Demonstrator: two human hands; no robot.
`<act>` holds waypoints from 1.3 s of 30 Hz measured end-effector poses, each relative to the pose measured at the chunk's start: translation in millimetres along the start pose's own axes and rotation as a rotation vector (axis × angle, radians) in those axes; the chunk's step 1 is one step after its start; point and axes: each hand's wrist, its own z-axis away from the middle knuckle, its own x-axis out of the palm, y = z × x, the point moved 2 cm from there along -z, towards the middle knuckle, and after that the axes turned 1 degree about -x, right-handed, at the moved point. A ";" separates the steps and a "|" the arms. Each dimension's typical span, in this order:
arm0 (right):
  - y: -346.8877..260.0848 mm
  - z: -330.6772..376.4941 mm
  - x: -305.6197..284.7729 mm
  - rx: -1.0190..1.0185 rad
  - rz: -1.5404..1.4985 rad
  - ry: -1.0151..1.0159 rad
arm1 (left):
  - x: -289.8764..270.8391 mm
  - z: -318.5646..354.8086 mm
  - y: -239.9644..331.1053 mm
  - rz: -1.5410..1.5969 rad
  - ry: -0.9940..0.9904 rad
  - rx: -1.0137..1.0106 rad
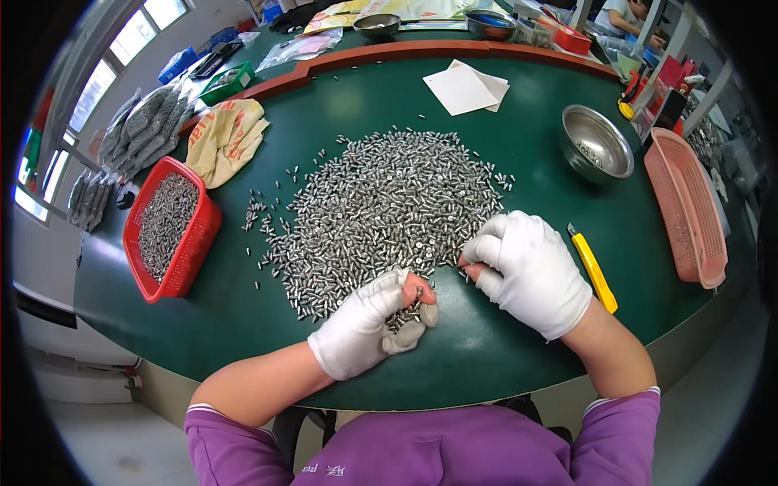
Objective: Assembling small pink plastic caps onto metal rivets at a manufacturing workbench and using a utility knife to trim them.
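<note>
A broad heap of small shiny metal pins is spread over the green tabletop in front of me. My left hand, in a white glove with some bare fingertips, rests at the heap's near edge. Its fingers curl around several of the metal pins, which show in the palm. At the heap's right near edge is my right hand, gloved the same way. Thumb and fingertips are pinched together there, beside a few pins; what lies between them is too small to make out.
A red plastic basket full of pins stands at left, beside a cream cloth bag. To the right are a yellow utility knife, a steel bowl and a pink basket. White paper sheets lie at the back. Another person sits far right.
</note>
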 end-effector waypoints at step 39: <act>-7.7 0.0 8.1 -0.035 -0.262 0.152 | 1.7 -2.0 -3.0 -0.008 0.008 0.027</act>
